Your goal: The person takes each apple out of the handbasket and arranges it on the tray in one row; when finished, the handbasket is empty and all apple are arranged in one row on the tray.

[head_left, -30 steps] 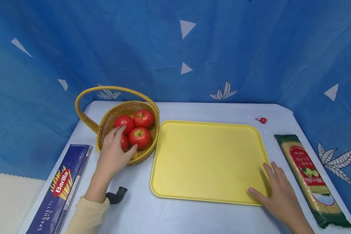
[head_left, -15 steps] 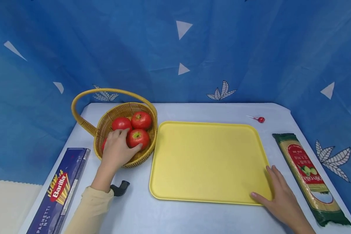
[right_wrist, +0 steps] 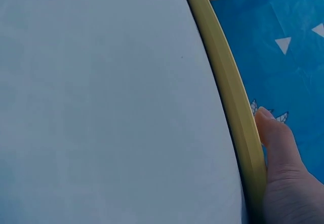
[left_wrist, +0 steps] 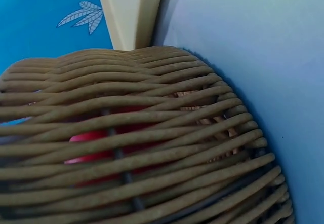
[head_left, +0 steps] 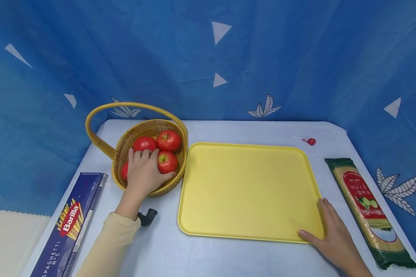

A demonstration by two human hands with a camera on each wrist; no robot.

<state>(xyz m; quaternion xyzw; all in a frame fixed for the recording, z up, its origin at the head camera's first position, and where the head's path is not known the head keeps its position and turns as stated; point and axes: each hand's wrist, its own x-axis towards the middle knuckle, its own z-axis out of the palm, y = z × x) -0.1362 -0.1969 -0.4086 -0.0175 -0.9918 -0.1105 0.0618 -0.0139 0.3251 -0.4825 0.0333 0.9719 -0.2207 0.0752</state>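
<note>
In the head view, my left hand (head_left: 146,172) reaches into a wicker basket (head_left: 122,154) on the left of the table. Its fingers and thumb grip the front right red apple (head_left: 167,163) from the left and the near side. Two more apples, a left one (head_left: 145,143) and a right one (head_left: 168,141), lie behind it. Another apple (head_left: 124,171) is partly hidden by the hand. My right hand (head_left: 334,238) rests on the near right corner of a yellow tray (head_left: 249,188), fingers straight along its side. The right wrist view shows the thumb (right_wrist: 279,140) beside the tray rim.
A blue Barilla spaghetti box (head_left: 70,221) lies at the left. A green-ended pasta packet (head_left: 367,207) lies at the right, with a red lollipop (head_left: 311,141) behind it. A black curved object (head_left: 148,217) sits beside the left sleeve. Blue cloth (head_left: 263,57) hangs behind.
My left hand has moved right and deeper into the basket, its fingers closing around the front apple. My right hand has settled against the tray's corner.
</note>
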